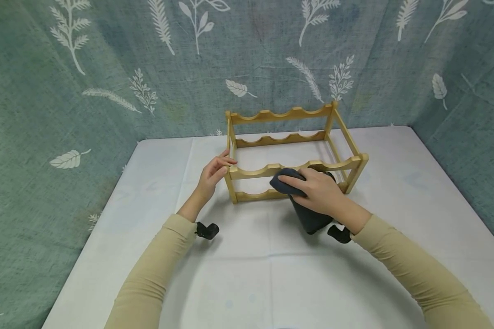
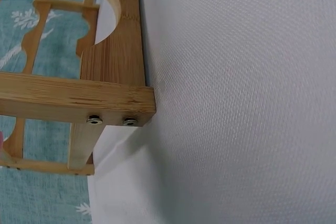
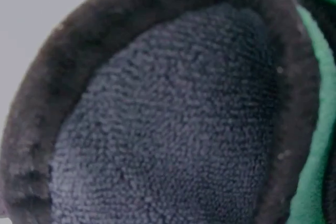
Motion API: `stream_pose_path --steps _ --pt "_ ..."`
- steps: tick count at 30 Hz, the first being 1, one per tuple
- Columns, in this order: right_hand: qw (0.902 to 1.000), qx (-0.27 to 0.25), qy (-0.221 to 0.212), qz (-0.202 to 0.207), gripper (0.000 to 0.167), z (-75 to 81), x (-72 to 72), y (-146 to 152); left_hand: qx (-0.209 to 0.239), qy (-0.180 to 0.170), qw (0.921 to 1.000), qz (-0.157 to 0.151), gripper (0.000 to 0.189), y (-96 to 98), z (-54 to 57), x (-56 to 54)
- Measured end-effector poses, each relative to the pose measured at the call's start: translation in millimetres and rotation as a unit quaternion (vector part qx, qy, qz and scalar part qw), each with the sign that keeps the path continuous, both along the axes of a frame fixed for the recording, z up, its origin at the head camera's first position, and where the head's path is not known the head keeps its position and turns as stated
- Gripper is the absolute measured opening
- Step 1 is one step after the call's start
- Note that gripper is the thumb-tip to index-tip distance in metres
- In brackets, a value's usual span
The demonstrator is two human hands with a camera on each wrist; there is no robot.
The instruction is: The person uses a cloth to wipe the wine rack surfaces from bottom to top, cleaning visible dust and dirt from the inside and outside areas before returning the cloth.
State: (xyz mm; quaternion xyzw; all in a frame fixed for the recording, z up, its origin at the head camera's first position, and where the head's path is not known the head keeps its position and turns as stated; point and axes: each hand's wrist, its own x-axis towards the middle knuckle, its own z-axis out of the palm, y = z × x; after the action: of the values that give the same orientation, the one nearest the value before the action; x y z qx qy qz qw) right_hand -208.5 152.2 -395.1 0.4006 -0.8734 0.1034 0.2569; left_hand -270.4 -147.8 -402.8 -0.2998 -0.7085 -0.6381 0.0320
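Note:
A light wooden wine rack (image 1: 267, 171) with scalloped rails stands on the white cloth. At its front left corner, my left hand (image 1: 211, 173) holds the top rail's end, thumb in front and fingers behind. My right hand (image 1: 322, 192) grips a dark navy cloth (image 1: 310, 220) against the front top rail, right of its middle. Part of the cloth is bunched over the rail, and the rest hangs below the hand. In the right wrist view the cloth (image 3: 173, 114) shows a terry texture, black edging and a green strip. The left wrist view shows the rack's corner post (image 2: 121, 98) with two screws.
The white-covered table (image 1: 230, 274) spreads in front of the rack and to both sides. A green fabric backdrop (image 1: 181, 77) with white leaf prints rises behind the rack and along both sides. A small black camera mount (image 1: 207, 230) sits at the left wrist.

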Motion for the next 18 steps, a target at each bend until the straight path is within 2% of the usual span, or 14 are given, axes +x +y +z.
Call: stream_pose_path --steps 7,9,15,18 --pt "0.9998 -0.015 -0.008 -0.011 0.051 3.6 -1.8 -47 -0.007 0.012 0.9999 0.0 0.013 -0.4 1.5 1.0" --pt "0.9998 -0.007 -0.007 -0.016 0.051 3.9 -2.6 -59 -0.008 0.018 0.9998 -0.001 0.015 -1.2 1.6 0.9" --pt "0.999 0.019 0.031 -0.026 0.049 4.2 -8.2 -95 -0.001 0.026 0.9996 -0.01 0.013 -2.6 -1.5 -1.3" --pt "0.9973 0.033 0.048 -0.044 0.046 2.4 -11.4 -107 -0.002 0.019 0.9997 -0.012 0.013 -2.0 -2.7 -1.9"
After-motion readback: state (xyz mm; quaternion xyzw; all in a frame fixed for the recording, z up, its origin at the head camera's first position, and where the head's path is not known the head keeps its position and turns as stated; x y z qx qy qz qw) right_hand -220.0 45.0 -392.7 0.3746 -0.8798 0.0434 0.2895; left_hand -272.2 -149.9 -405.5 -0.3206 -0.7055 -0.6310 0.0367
